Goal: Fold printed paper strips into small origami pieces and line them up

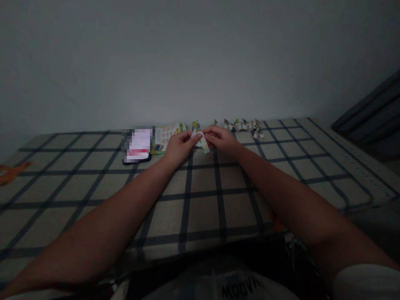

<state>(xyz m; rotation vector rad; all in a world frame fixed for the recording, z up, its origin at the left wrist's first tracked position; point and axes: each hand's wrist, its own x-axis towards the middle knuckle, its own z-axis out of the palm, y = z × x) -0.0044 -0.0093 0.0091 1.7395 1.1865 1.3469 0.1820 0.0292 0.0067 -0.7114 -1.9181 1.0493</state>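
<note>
With clock directions taken from the paper between the hands, an orange item (pixel 14 171) is seen at about nine o'clock, cut off by the left edge. Nearer, also at nine o'clock, a phone (pixel 137 146) is laid flat, its lit screen blurred into blocks. Just beside it a printed sheet (pixel 165 136) is spread, its right part covered from this viewpoint by the left hand (pixel 178 146).

By the left hand the folded paper (pixel 203 141) is pinched, the thumb laid over it and the fingers curled behind; it is met at about two o'clock from that palm. Its long axis is pointed roughly from eleven to five. By the right hand (pixel 221 139) the other edge is gripped with drawn-in fingertips, the paper being placed at nine o'clock from it. Neither hand can be called clearly nearer; no wide gap is left between thumb and fingers on either side.

At two to three o'clock, a loose row of small folded pieces (pixel 246 125) is set near the back edge. The counter is covered by a checked cloth (pixel 203 216), backed at twelve o'clock by a plain wall (pixel 200 62); at the far right, dark striped fabric (pixel 371 112) is dimly lit
</note>
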